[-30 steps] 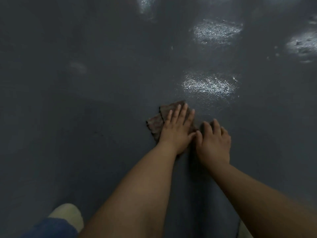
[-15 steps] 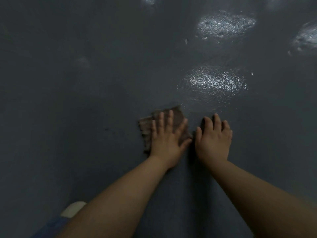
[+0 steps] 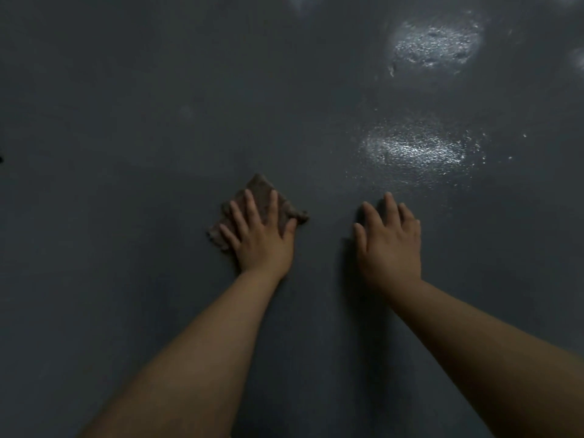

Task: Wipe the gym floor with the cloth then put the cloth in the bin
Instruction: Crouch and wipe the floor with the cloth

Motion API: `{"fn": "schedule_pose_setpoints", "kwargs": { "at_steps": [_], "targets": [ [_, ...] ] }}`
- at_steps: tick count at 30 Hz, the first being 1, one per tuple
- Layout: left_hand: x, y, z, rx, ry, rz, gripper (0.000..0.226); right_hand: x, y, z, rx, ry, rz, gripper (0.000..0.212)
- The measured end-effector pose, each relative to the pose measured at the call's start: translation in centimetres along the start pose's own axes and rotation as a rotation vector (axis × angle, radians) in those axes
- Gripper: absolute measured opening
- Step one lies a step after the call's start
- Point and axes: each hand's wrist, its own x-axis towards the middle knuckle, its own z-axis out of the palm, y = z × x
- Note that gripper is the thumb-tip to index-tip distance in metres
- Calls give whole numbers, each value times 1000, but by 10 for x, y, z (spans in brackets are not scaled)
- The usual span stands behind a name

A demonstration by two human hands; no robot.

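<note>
Leftward-slid cloth [image 3: 259, 191] under left hand [image 3: 264, 240], apparently pressed flat.

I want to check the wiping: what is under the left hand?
Under the left hand lies the brown cloth, pressed flat on the dark floor. Its edges show around the fingers; the middle part is covered.

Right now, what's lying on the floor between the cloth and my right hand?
Nothing: in the head view only bare dark floor separates the cloth, pressed flat under the left hand, from the right hand.
</note>
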Motion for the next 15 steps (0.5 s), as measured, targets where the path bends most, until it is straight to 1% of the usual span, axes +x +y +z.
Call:
{"fn": "schedule_pose_setpoints", "kwargs": {
  "at_steps": [1, 2, 4, 7, 9, 10, 11, 13, 15],
  "targets": [
    [-14, 4, 7, 10, 26, 35, 65, 0, -4, 2, 7, 1, 7, 50],
    [-27, 9, 14, 25, 67, 116, 64, 0, -8, 4, 12, 3, 15, 50],
    [-41, 11, 20, 123, 64, 364, 66, -2, -13, 7, 24, -3, 27, 49],
    [-14, -8, 5, 271, -110, 672, 66, 4, -30, 12, 29, 13, -2, 51],
    [16, -12, -14, 340, -111, 747, 64, 7, -37, 9, 29, 32, -22, 58],
    [34, -15, -22, 344, -105, 717, 65, 10, -41, 9, 17, 22, -32, 56],
    [51, -20, -29, 309, -99, 630, 64, 12, -45, 9, -3, 2, -42, 51],
    [78, -39, -41, 156, -79, 371, 63, 14, -50, 8, -33, -42, -53, 49],
    [87, -64, -45, 12, -45, 93, 62, 17, -52, 6, -49, -72, -57, 50]
  ]
}}
